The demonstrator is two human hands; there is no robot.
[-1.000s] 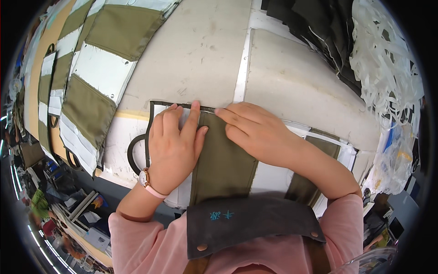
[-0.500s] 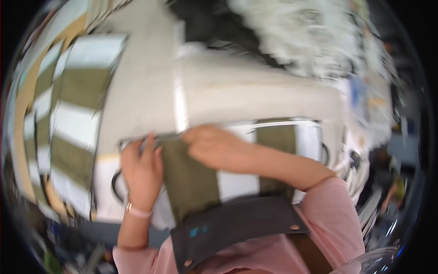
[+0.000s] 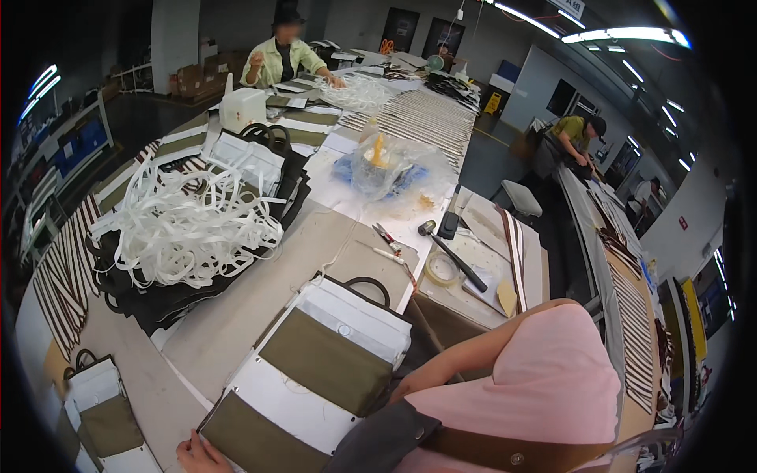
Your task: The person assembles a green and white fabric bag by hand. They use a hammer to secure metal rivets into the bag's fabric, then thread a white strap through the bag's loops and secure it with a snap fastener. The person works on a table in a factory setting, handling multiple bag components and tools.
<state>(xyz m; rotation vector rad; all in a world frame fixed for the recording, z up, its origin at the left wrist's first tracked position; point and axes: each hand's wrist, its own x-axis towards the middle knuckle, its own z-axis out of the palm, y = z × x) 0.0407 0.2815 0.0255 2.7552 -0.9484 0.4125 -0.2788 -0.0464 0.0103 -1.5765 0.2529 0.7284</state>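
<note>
An olive-and-white striped fabric bag panel (image 3: 315, 359) lies tilted in front of me, with a black loop handle (image 3: 369, 285) at its far end and dark fabric along its right side. My left hand (image 3: 203, 456) is at the panel's near left edge, its fingers closed on the corner; the lower part is cut off by the frame. My right forearm crosses toward the panel's right side. Of my right hand (image 3: 404, 388) only the part near the wrist shows; its fingers are hidden beside the panel and my dark apron (image 3: 374, 437).
White ribbon (image 3: 197, 229) is heaped on black bags at the left. Another striped panel (image 3: 109, 418) lies at the lower left. A hammer (image 3: 453, 256), a tape roll (image 3: 441, 270) and snips (image 3: 386, 236) lie on the right. A co-worker (image 3: 288, 59) sits at the far table.
My view has swung up and tilted, bringing the room and co-workers into sight. My left hand is now at the panel's near left corner; the right hand has gone from its top edge.
</note>
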